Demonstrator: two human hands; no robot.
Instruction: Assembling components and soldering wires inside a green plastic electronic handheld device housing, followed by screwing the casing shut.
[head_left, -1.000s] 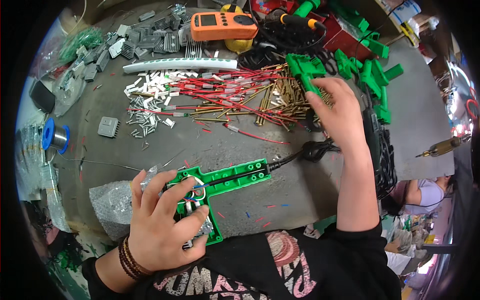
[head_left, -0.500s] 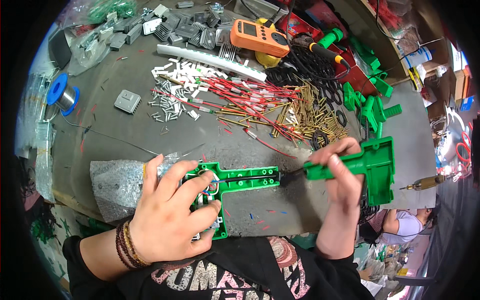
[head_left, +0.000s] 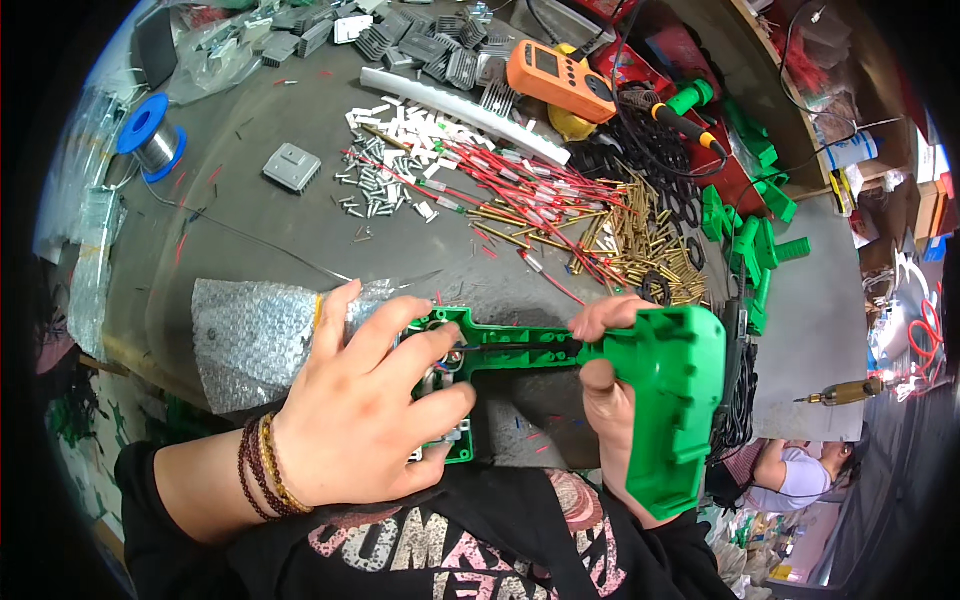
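Observation:
My left hand (head_left: pixel 370 410) presses down on the wide end of a green plastic housing half (head_left: pixel 520 350) lying at the near edge of the grey table, its fingers over the small metal parts and wires inside. My right hand (head_left: pixel 608 405) grips a second green shell piece (head_left: pixel 670 400), held tilted at the narrow right end of the housing and touching it. A black cable runs along the housing from under my left fingers. My right hand's palm is mostly hidden behind the shell.
Bubble wrap (head_left: pixel 250 335) lies left of the housing. Farther back are red wires (head_left: pixel 520 185), brass pins (head_left: pixel 640 240), small white parts (head_left: pixel 380 175), an orange multimeter (head_left: pixel 555 75), a solder spool (head_left: pixel 150 135) and more green shells (head_left: pixel 750 230). Another person (head_left: pixel 800 470) sits lower right.
My right hand left the pile of green shells at the far right with one shell and brought it down to the housing's narrow end. My left hand stayed on the housing.

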